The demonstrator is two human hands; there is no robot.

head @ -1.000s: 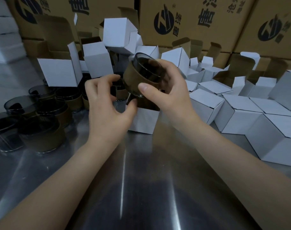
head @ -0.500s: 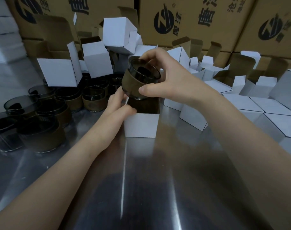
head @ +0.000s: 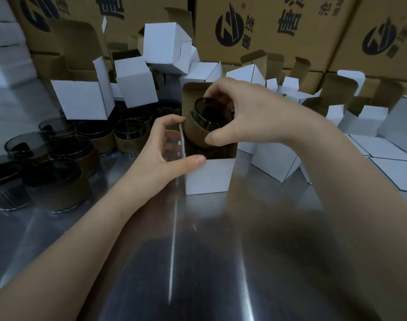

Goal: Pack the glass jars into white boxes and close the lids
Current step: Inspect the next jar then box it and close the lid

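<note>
Glass jar (head: 207, 126), dark tinted with a brown band round its lower half, sits tilted in the mouth of the open white box (head: 209, 177), its base just inside the opening and its rim leaning up and toward the box's left side. My right grip (head: 251, 117) is closed on the jar from above the box, thumb on the brown band on the near side and fingers curled over the far rim. My left grip (head: 160, 154) holds the box at its left front corner, thumb pressed on the top edge of the front wall and fingers curled against the left side flap. The box stands upright on the steel desk (head: 197, 251), and its lid flap (head: 193, 93), brown on the inside, stands up behind the jar. To the left of the box a cluster of more banded jars (head: 58, 163) stands on the desk, some touching one another. To the right of the box lie loose white boxes (head: 394, 163), some lying on their sides. Behind the box, more white boxes are heaped, and beyond them stands a wall of printed brown cartons (head: 244, 26).
</note>
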